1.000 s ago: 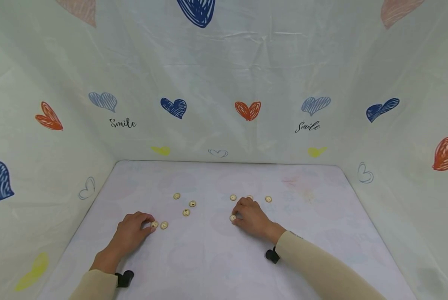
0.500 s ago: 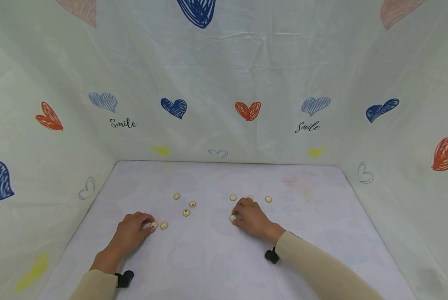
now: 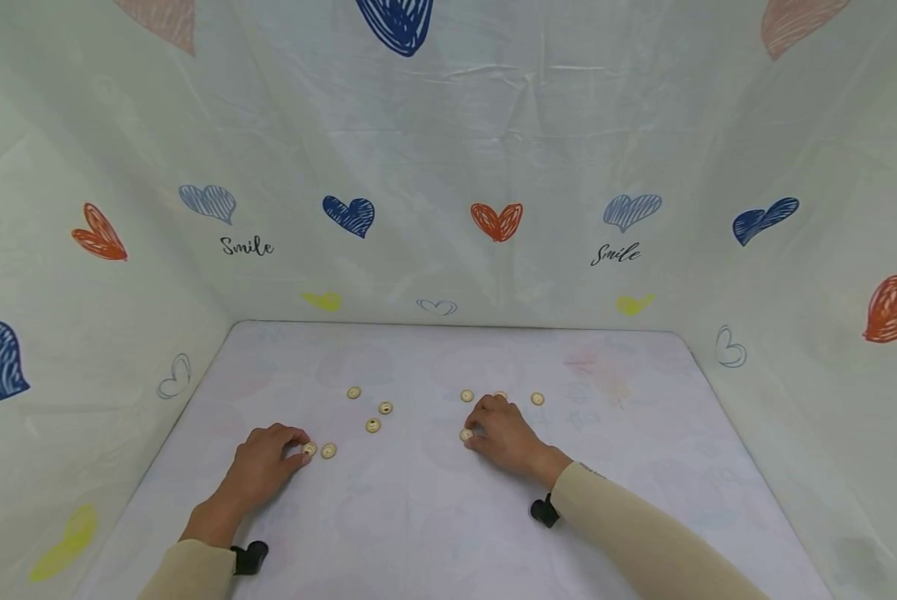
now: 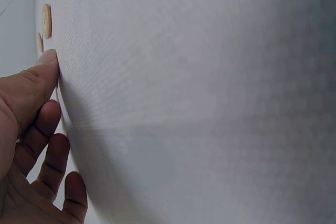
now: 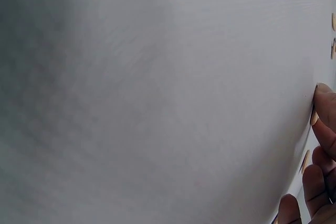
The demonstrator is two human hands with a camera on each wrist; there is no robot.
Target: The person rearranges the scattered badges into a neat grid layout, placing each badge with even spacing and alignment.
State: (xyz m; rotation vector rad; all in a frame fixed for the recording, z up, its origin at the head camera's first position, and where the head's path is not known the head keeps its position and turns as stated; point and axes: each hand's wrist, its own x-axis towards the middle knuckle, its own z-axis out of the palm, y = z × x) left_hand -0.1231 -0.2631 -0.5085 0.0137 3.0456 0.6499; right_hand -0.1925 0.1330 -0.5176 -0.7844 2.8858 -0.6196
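Observation:
In the head view my left hand (image 3: 263,465) pinches a small round wooden disc (image 3: 310,449) between thumb and fingers on the tabletop. Just right of it lies another disc (image 3: 329,451), apart from the fingers. My right hand (image 3: 508,437) pinches a similar disc (image 3: 465,435) at its left edge. Behind the right knuckles one disc (image 3: 500,395) is partly hidden. The right wrist view shows the pinched disc (image 5: 314,115) flat against the table, between thumb and finger. In the left wrist view the thumb (image 4: 44,74) touches the table, and the disc it pinches is hidden.
Between the hands lie three loose discs, the farthest one (image 3: 354,392) at the back left. Two more, a left one (image 3: 467,396) and a right one (image 3: 538,399), sit behind the right hand. A white sheet (image 3: 433,125) printed with hearts walls in the white table (image 3: 411,533).

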